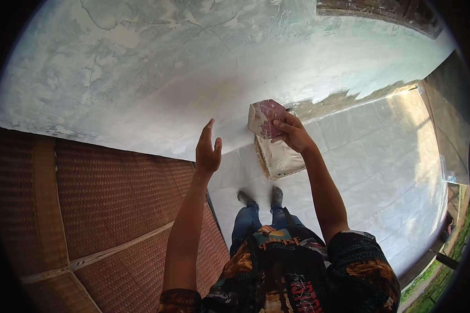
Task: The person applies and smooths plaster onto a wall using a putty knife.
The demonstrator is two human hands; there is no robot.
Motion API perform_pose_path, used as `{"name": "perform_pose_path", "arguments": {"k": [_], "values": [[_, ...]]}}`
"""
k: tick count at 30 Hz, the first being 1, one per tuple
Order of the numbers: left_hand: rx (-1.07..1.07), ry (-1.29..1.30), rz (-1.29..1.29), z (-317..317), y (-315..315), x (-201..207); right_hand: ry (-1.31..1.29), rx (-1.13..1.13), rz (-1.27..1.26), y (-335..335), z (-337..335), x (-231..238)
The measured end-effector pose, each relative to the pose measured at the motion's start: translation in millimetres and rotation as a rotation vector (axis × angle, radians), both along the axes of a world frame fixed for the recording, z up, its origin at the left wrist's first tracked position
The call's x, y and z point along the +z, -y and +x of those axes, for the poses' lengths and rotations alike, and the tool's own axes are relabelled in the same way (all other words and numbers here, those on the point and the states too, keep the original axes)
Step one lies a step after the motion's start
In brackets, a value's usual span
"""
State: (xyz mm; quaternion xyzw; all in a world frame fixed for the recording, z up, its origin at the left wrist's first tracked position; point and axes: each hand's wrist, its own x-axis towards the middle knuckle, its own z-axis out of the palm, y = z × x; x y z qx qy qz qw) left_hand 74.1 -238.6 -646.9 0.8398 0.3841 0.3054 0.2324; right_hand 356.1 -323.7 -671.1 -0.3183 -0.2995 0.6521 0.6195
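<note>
Head view: right hand (pixel 292 133) pinches a folded piece of reddish sandpaper (pixel 265 118), fingers across its face and thumb underneath as far as I can tell. The sheet sits flat against the pale plastered wall (pixel 156 78), at roughly shoulder-to-head height, just right of centre. Left hand (pixel 208 151) is empty, fingers straight and close together, thumb apart, palm edge-on to the wall; whether it touches the plaster or hangs just off it, I cannot tell.

My read on doing the sanding stroke well:
- Keep the sandpaper flat. Pressure through the finger pads, not the tips, otherwise it likely gouges lines in the skim coat.
- Grip looks light. If the fold slips, wrap it tighter round the fingers.
- Left hand is well placed to feel for ridges beside the sanded patch; worth running it over the surface between passes.
- Wall finish is blotchy grey-white upward and to the left, smoother near the hands. Probably work outward from the smooth zone in overlapping arcs.

Directly below the right hand, a shallow square tray (pixel 277 159) with pale contents stands on the white tiled floor (pixel 371 156), against the wall base. Person's shoes (pixel 261 197) are just beside it, so a step sideways risks kicking it. Brown woven panel (pixel 115 203) fills the left side, well apart from the sanding spot.
</note>
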Motion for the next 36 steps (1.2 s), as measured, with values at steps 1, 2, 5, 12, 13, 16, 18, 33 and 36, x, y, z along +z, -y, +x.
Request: {"name": "perform_pose_path", "arguments": {"k": [1,2,5,12,13,16,18,33,36], "values": [[-0.001,0.022,0.032,3,-5,15,0.001,-0.005,0.019,-4,2,15],[-0.009,0.028,0.087,6,-10,31,-0.006,0.001,0.061,-9,5,31],[-0.015,0.065,0.196,11,-20,83,-0.004,-0.014,0.156,-23,4,77],[-0.093,0.18,0.475,10,-51,194,0.017,-0.055,0.357,-49,2,197],[-0.095,0.177,0.535,8,-55,213,0.012,-0.07,0.414,-54,1,216],[-0.12,0.205,0.694,2,-72,265,0.043,-0.056,0.509,-69,-1,270],[-0.151,0.242,0.818,-2,-88,296,0.148,-0.088,0.563,-78,-5,309],[-0.143,0.345,1.269,-12,-137,499,0.529,-0.248,0.936,-119,-36,545],[-0.137,0.357,1.319,-7,-143,528,0.589,-0.27,0.966,-120,-39,573]]}}
